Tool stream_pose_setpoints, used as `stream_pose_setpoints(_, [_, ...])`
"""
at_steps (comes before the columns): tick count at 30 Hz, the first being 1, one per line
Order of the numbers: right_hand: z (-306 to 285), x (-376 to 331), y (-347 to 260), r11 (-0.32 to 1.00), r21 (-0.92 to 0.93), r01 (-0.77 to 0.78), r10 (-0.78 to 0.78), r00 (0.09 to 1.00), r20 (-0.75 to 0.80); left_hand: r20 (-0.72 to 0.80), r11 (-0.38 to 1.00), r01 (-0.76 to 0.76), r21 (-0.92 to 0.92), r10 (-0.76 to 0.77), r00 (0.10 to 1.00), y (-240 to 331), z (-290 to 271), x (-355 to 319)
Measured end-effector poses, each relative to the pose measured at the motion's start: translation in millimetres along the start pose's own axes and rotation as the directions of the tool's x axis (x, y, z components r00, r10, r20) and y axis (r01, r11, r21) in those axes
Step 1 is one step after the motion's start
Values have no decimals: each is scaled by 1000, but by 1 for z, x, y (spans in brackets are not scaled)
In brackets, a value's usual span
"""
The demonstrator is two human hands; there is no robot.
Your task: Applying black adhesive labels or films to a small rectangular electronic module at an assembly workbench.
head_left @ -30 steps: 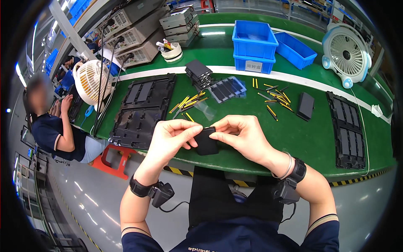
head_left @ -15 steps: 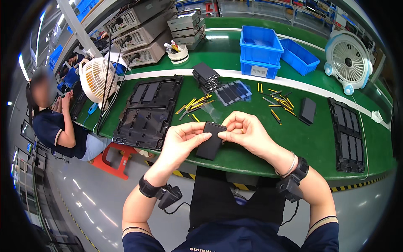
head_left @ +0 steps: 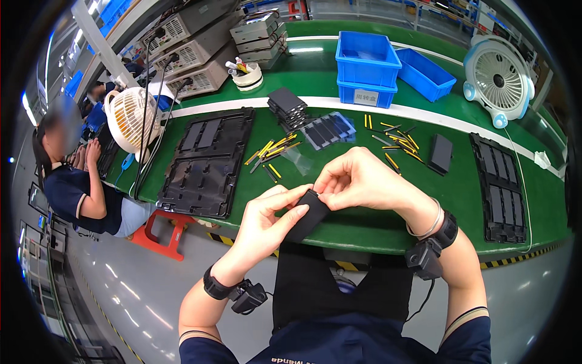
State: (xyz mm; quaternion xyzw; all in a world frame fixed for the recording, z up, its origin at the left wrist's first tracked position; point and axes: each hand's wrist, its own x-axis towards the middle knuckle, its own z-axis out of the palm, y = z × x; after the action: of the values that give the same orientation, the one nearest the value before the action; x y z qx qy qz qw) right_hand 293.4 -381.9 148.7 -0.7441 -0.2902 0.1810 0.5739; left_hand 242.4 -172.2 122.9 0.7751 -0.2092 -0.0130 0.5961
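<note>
Green table, factory hall; black trays left and right, blue bins far. Left hand clamps flat black part at near edge; right hand pinches its top end.

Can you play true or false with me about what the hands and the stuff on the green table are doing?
1. Both hands hold one flat black piece. True: the left hand grips it from below and the right hand pinches its top end.
2. The two blue bins are stacked on the floor. False: they stand on the green table.
3. Thin yellow sticks lie on the table. True.
4. The black tray sits to the person's right of the hands. False: it lies to the left.
</note>
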Motion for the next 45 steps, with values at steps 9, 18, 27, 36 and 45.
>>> stream_pose_setpoints(9, [4, -5, 2, 997, 80, 13, -8, 998, -57, -102, 1000, -22, 4, 23, 995, 8, 12, -5])
stream_pose_setpoints(18, [7, -4, 13, 970, 237, 44, -15, 992, -125, -151, 982, 21, -187, -50, 987, 3, 18, -6])
stream_pose_setpoints(27, [-37, -15, 29, 910, -380, -167, -58, 854, -516, -378, 866, -88, -492, -122, 918, -36, 43, 10])
stream_pose_setpoints(36, [-79, -26, 52, 715, -616, -330, -151, 788, -597, -388, 868, -96, -487, -116, 914, -36, 35, 8])
stream_pose_setpoints(45, [-65, 6, 80, 281, -861, -423, -294, 816, -497, -394, 849, -126, -512, -102, 914, -35, 38, 6])
